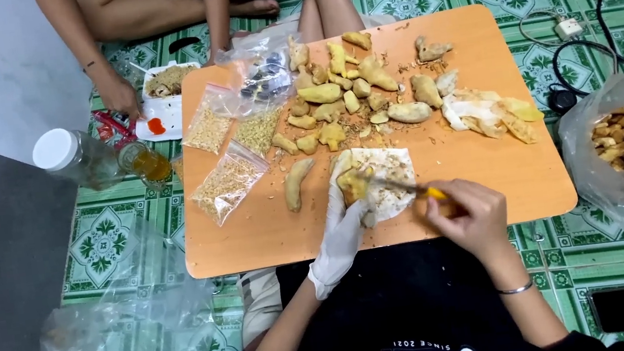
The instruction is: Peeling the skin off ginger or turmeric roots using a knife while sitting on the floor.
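Orange low table (487, 178) on green patterned floor tiles. Far-middle of table: heap of yellow peeled fruit pieces (333, 89). Left edge: three small clear bags of chopped bits (227, 184). Right part of the table: pale peel scraps (483, 111). Near edge, centre: white round wrapper (388, 182) lying flat.

Left hand (343, 231), in a white glove, fingers closed around a yellow piece (353, 185), pressing it onto the wrapper's left part. Right hand (472, 215), bare, closed on a yellow-handled knife (412, 185); blade tip points at the held piece, contact cannot be told.

Off the table's far-left corner: another person's hand (118, 96) beside a white foam tray (168, 98).
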